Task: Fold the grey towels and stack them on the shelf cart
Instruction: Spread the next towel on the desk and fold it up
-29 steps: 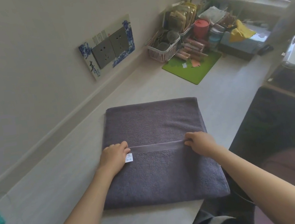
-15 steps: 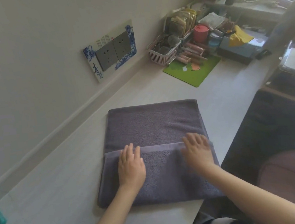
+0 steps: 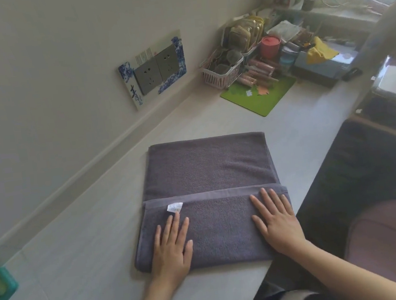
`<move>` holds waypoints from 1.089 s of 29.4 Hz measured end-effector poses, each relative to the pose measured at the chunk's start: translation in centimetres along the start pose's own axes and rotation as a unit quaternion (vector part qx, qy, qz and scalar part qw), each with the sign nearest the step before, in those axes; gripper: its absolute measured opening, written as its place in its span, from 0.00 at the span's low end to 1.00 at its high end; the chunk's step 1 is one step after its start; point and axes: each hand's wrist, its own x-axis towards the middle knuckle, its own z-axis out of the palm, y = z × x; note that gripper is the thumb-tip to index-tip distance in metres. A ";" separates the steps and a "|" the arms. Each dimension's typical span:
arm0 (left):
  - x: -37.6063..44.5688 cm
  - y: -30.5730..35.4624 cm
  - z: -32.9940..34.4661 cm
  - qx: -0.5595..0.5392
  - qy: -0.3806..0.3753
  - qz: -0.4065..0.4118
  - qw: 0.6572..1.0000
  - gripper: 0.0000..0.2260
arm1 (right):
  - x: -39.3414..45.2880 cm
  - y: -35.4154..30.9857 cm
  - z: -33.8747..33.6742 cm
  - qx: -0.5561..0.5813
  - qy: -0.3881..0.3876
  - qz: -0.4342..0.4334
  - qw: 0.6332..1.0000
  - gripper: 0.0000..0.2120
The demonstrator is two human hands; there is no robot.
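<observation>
Two hands lie flat on the grey towel (image 3: 212, 197), fingers straight and slightly spread, gripping nothing. The left hand (image 3: 172, 249) rests on the near-left part of the towel, its fingertips just short of the white label (image 3: 174, 207); the right hand (image 3: 278, 224) rests on the near-right part, fingertips close to the hemmed edge (image 3: 212, 194) of the folded-over flap. Palms-down contact of this kind probably serves to press the upper layer against the lower one, flattening the pile and setting the near crease so that the fold does not spring open. The towel itself lies on the pale surface (image 3: 85, 249), its long sides roughly square to the person, its far portion a single exposed layer beyond the hem. Judged from this arrangement, folding is part-way done and a further fold is likely needed. Well beyond the towel, against the wall, stand a pink basket (image 3: 220, 74) and a green mat (image 3: 259, 94). No shelf cart can be identified in view.
</observation>
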 end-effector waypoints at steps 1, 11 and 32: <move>-0.2 0.0 -0.2 -0.011 0.014 0.016 1.000 0.25 | -0.2 -0.3 -0.1 0.006 0.008 -0.006 1.000 0.28; -2.5 -0.3 0.0 -0.126 0.055 0.069 0.988 0.19 | -3.8 -3.6 0.9 0.126 0.060 -0.244 0.960 0.21; -1.2 4.6 -6.9 -0.200 -0.240 -0.085 0.946 0.09 | -3.3 -3.2 -5.9 0.145 -0.191 -0.159 0.958 0.09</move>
